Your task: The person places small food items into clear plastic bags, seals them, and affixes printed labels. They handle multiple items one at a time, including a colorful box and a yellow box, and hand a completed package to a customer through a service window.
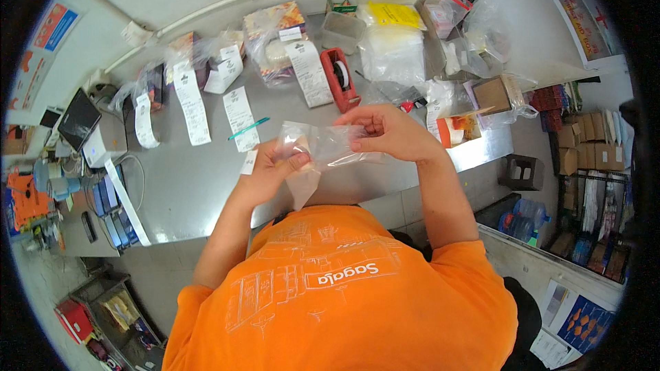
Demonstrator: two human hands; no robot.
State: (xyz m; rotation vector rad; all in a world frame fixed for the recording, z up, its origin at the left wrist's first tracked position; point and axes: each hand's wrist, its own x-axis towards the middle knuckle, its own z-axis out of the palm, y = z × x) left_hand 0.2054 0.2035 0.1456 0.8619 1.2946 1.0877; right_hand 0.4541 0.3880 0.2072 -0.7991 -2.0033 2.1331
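Observation:
Over the front of the steel table, my left hand (274,167) pinches a clear plastic bag (332,141) between thumb and fingers, and a small white printed slip (248,162) lies against the back of that hand. At the bag's other side is my right hand (384,131), its fingers curled at the film; whether they grip it I cannot tell. A pale thing shows through the plastic near my left thumb, too unclear to name. Just beyond the right hand stands a red tape dispenser (340,80). A teal pen (249,129) lies across a paper receipt (238,105) beyond the left hand.
Bagged boxes (273,26) with receipts line the back of the steel table (175,190). Farther right are a stack of clear plastic bags (394,51), a clear plastic container (344,28) and an open small carton (459,131). A tablet screen (79,119) and several phones (108,196) are at left.

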